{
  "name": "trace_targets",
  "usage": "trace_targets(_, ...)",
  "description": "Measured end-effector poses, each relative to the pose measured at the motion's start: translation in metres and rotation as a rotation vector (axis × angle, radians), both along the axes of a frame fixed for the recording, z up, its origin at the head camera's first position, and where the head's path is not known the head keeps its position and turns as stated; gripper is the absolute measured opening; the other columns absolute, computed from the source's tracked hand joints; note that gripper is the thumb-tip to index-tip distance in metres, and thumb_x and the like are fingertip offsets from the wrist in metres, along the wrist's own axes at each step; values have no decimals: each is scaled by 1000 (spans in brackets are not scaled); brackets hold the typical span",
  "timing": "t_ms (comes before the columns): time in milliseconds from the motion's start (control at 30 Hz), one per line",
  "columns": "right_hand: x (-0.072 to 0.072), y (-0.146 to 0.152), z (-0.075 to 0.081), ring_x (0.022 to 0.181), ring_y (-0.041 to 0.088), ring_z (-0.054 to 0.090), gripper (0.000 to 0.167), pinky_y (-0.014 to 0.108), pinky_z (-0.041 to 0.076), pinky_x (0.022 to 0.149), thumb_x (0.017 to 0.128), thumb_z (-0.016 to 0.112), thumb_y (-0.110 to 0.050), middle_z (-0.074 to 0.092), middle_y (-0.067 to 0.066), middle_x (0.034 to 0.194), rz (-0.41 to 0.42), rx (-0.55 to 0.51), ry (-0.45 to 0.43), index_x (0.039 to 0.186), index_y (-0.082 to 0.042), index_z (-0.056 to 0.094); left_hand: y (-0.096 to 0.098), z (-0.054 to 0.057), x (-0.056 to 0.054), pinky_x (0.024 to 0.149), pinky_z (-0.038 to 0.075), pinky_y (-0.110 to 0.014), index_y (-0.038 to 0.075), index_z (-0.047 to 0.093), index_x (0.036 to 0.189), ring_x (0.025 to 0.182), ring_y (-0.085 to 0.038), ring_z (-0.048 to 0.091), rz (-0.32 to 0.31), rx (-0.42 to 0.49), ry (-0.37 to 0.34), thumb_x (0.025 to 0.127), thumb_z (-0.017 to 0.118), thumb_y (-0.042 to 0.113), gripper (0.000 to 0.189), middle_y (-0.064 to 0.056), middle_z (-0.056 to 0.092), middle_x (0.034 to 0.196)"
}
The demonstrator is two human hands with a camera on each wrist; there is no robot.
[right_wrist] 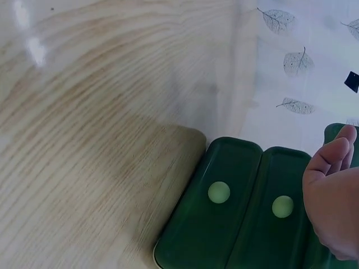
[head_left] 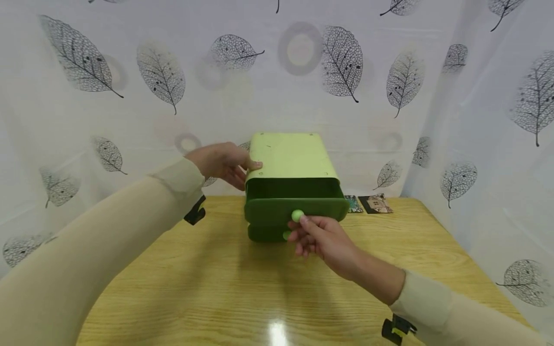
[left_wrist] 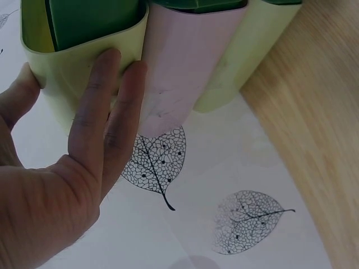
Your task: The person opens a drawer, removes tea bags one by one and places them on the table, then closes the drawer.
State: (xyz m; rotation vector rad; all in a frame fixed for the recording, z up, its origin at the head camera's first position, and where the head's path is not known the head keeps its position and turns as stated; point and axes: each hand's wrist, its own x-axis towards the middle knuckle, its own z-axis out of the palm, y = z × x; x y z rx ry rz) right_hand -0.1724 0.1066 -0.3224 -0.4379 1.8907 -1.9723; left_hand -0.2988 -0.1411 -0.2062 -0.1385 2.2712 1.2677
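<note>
A small drawer cabinet point(head_left: 290, 154) with a light green top stands on the table; its lower tiers are pink and light green point(left_wrist: 185, 61). Its green top drawer point(head_left: 268, 210) is pulled partway out, and the inside looks dark. My right hand point(head_left: 329, 240) pinches the round, pale green knob point(head_left: 297, 215) of that drawer between thumb and finger. Straight fingers of my left hand point(left_wrist: 84, 145) press the cabinet's left side, with the thumb on its top edge. The two lower drawers point(right_wrist: 235, 168), each with a round knob point(right_wrist: 219, 192), are closed.
Two flat patterned cards point(head_left: 377, 203) lie on the wooden table point(head_left: 207, 288), right of the cabinet. A white curtain point(head_left: 268, 105) printed with leaves hangs behind and along the sides.
</note>
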Motion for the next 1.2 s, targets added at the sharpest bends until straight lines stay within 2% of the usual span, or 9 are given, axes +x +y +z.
trace_targets(200,-11,-4,1,70,12,64,54,23,56,65,108,43,-33,69,2,91,-20,-1,3,130,15,49,-2,1,0,91,61,-42,-3,43,138,107,-38,66,-1,10,-14,101,60,30,53,-29,56,128)
trace_targets(500,-33,-14,5,67,12,63,51,23,53,62,109,40,-33,68,-1,89,-49,10,27,129,12,52,-3,1,0,85,63,-40,-3,42,140,101,-36,69,18,18,-23,99,62,30,56,-28,59,123)
trace_targets(700,-49,-12,8,67,11,63,48,23,53,62,109,39,-31,67,-1,90,-81,9,56,130,11,52,-2,2,1,90,61,-41,-3,44,139,104,-35,68,14,26,-14,99,63,31,56,-28,58,126)
trace_targets(900,-55,-9,12,63,9,62,47,21,51,56,109,39,-30,67,-1,92,-77,19,9,132,9,51,-3,0,0,85,63,-38,-4,42,140,89,-28,72,-5,17,19,98,64,36,62,-27,61,124)
trace_targets(967,-56,-9,13,61,9,62,47,21,50,55,110,38,-30,67,0,92,-70,27,-3,133,8,51,-8,-3,2,88,62,-38,-3,41,142,95,-29,72,-57,38,36,99,62,39,64,-27,58,130)
trace_targets(1033,-57,-9,13,61,10,62,46,21,50,54,110,38,-30,67,0,93,-63,31,-8,133,7,51,-14,-11,4,92,60,-39,-3,40,143,102,-30,70,-96,70,65,101,54,45,65,-26,54,135)
trace_targets(1133,-57,-8,13,62,9,61,47,22,51,55,109,38,-32,67,0,93,-50,30,-15,134,6,51,-22,-25,7,97,57,-43,-5,39,144,103,-32,66,-117,127,85,106,37,50,67,-25,49,134)
trace_targets(1200,-56,-7,13,63,9,62,49,22,51,56,109,39,-34,67,0,94,-36,29,-18,136,5,50,-24,-35,9,97,57,-45,-6,41,141,95,-29,66,-107,155,88,108,29,45,61,-24,50,129)
